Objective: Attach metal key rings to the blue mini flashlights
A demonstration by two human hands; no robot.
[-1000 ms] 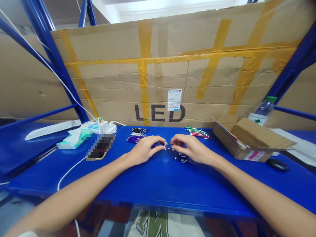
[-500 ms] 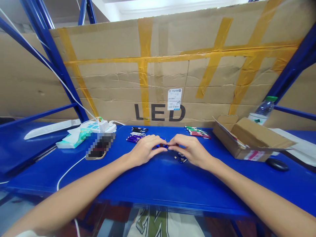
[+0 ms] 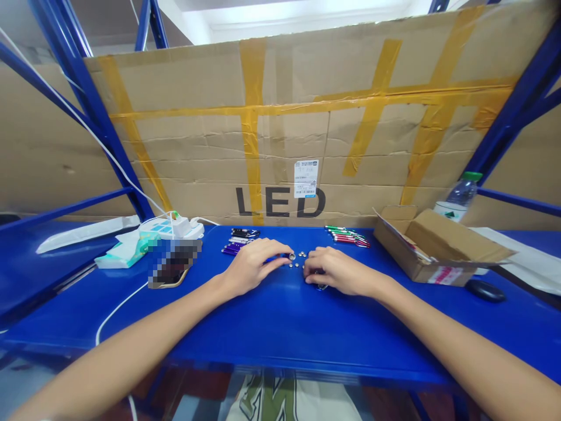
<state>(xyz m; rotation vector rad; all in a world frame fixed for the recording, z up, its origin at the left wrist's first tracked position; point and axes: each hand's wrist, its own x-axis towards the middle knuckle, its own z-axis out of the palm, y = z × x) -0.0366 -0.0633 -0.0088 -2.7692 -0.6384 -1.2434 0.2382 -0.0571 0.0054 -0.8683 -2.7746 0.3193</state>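
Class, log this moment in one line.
left hand: pinching silver-rimmed piece; right hand: curled, contents hidden; small silvery pieces: between hands

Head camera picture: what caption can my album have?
Left hand holds a small silvery piece, right hand nearby, over a blue table.

Object beneath right fingers, partly hidden

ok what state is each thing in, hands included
Left hand: pinching a small shiny-ended piece
Right hand: curled, grip unclear
Small silver parts: loose, scattered
Small box: open
Bottle: capped
Phone: lying down, screen obscured
Tissue pack: open
Large cardboard: upright, taped
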